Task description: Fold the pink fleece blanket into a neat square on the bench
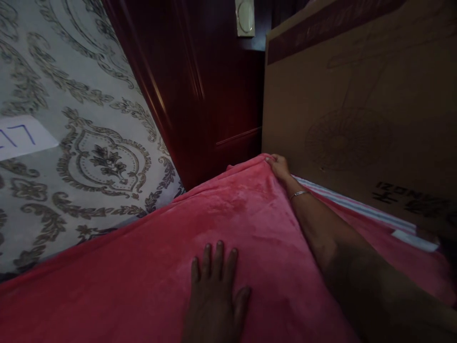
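Observation:
A pink plush blanket [228,214] spreads across the lower part of the view, with a fold running along its far side. My left hand [216,295] lies flat on it, fingers spread and palm down. At the blanket's far right corner, my right hand [280,167] pinches the edge between thumb and fingers. A thin bracelet [300,193] circles my right wrist. To the right of my right arm, more pink cloth [389,247] shows, with a striped strip [357,207] along its far side.
A large cardboard box [321,95] stands upright at the right, close behind my right hand. Ahead is a dark red wooden panel [228,95] with a pale switch-like fitting [245,18]. Patterned wallpaper [100,157] covers the left wall, bearing a paper label [24,137].

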`<move>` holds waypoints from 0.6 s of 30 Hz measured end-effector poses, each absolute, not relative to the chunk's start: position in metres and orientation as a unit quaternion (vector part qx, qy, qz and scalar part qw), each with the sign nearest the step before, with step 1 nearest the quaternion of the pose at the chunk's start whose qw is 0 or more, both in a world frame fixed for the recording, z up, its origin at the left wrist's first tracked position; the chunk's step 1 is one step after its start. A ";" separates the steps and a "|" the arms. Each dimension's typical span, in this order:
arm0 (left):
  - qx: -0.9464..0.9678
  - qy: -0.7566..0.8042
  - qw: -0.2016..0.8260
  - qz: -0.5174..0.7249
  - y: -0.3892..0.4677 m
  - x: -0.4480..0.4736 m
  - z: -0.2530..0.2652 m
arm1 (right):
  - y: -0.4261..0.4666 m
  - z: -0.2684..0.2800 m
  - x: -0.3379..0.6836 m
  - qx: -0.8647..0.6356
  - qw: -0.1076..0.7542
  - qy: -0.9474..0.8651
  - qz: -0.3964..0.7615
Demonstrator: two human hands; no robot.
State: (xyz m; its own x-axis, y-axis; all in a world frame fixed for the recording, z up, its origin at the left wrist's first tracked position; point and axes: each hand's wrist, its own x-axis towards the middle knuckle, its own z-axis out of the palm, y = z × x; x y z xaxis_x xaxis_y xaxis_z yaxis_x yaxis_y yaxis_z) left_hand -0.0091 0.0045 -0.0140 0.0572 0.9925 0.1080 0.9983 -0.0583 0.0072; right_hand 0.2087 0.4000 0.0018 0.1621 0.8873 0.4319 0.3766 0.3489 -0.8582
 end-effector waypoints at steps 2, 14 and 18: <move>-0.727 -0.684 0.035 -0.041 0.004 -0.010 -0.015 | 0.400 0.002 0.209 -0.520 0.561 -0.606 0.217; -0.728 -0.685 0.017 -0.028 0.004 -0.009 -0.010 | 0.399 -0.003 0.208 -0.547 0.521 -0.621 0.206; -0.724 -0.688 0.020 -0.036 0.002 -0.008 -0.009 | 0.401 -0.006 0.211 -0.576 0.466 -0.642 0.194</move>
State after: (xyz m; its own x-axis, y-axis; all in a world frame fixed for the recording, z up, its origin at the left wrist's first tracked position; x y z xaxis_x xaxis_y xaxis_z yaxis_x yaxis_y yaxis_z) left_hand -0.0084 0.0024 -0.0094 0.0505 0.9955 0.0802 0.9984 -0.0524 0.0213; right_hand 0.2107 0.4015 -0.0063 0.0994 0.9218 0.3748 0.5590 0.2599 -0.7874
